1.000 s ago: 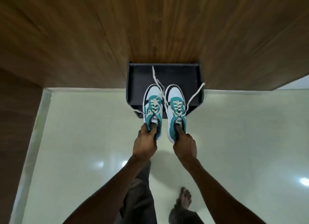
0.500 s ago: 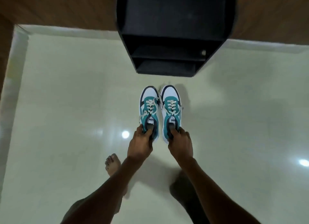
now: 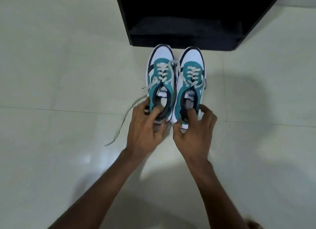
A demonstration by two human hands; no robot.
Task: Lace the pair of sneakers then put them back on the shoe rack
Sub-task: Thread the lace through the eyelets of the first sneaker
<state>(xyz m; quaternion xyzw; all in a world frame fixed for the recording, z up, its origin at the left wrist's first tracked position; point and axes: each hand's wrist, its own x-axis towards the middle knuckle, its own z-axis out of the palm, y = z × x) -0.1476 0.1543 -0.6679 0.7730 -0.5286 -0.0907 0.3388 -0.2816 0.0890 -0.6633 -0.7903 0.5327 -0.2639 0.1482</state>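
Note:
Two teal, white and black sneakers stand side by side on the pale floor, toes pointing at the black shoe rack (image 3: 181,40). My left hand (image 3: 145,127) grips the heel collar of the left sneaker (image 3: 161,71), with a finger inside the opening. My right hand (image 3: 194,129) grips the heel collar of the right sneaker (image 3: 191,69) the same way. Both shoes are laced through their eyelets with untied ends. A loose lace end (image 3: 123,121) trails from the left sneaker across the floor to the left.
The rack's open lower shelf (image 3: 184,28) faces me just beyond the shoe toes. Glossy pale floor tiles (image 3: 59,74) spread on all sides. A bare foot (image 3: 254,225) shows at the bottom right edge.
The sneakers came off the top of the rack and down to the floor in front of it. My view dropped much closer to the shoes, and a lace now trails left.

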